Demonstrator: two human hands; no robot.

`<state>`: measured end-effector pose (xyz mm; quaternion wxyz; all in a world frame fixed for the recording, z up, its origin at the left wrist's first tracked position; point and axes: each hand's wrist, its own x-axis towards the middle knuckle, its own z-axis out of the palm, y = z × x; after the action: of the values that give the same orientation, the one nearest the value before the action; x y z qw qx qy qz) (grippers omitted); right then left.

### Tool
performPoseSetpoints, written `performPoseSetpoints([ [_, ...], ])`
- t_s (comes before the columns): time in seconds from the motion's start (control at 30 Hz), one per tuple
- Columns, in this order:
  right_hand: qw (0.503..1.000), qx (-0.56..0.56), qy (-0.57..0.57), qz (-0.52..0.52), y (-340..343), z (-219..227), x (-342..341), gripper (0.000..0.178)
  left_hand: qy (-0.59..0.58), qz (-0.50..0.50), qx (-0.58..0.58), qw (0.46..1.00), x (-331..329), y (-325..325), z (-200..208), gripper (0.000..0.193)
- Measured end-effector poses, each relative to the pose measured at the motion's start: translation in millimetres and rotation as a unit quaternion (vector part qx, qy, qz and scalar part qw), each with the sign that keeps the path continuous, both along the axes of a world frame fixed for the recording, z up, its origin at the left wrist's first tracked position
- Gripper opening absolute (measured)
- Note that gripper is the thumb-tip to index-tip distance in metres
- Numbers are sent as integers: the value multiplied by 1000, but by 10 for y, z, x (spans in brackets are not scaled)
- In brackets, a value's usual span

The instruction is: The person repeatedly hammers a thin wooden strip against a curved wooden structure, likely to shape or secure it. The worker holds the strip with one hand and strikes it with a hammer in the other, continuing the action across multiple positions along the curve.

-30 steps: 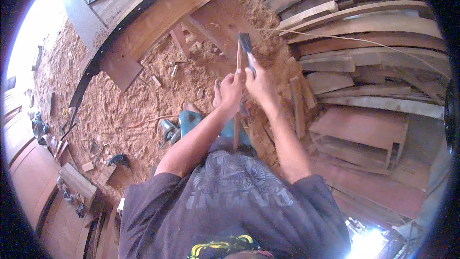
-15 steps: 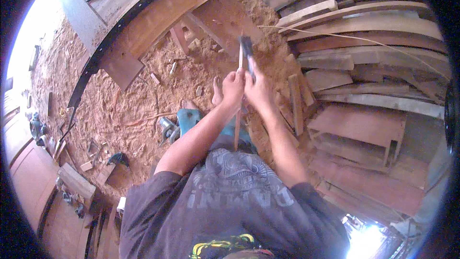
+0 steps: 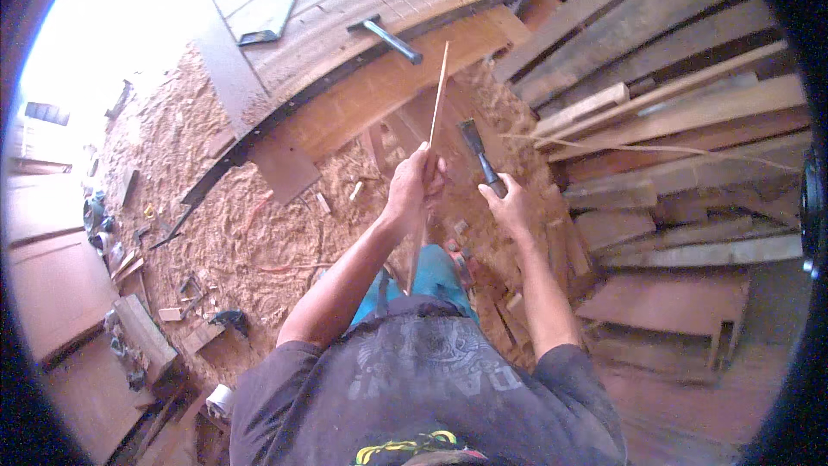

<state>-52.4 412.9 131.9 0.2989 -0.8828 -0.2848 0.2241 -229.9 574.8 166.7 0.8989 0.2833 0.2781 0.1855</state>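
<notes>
Harsh daylight burns out to white beyond and well left of the left hand's (image 3: 407, 185) grip, while the stacked boards (image 3: 681, 123) to the right lie in softer, dimmer light. Grain and haze dull fine detail, and the reddish surface (image 3: 681, 406) nearer the body, right of the right hand (image 3: 511, 205), smears. Far out either side, straight edges bow into black.
</notes>
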Motion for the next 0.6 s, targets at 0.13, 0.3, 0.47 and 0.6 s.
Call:
performPoseSetpoints([
  [0.13, 984, 90, -83, 131, 207, -570, 505, 42, 52, 9, 50, 997, -363, 354, 97, 50],
  [0.3, 963, 28, -162, 212, 369, -623, 789, 50, 127, 189, 140, 964, -1049, 567, -42, 38],
  [0.47, 930, -76, -263, 244, 519, -474, 902, 60, 166, 447, 73, 876, -2301, 350, 233, 39],
  [0.6, 955, 202, -104, 191, 1413, -546, 1407, 59, 92, 541, 2, 836, -2935, 24, 413, 32],
])
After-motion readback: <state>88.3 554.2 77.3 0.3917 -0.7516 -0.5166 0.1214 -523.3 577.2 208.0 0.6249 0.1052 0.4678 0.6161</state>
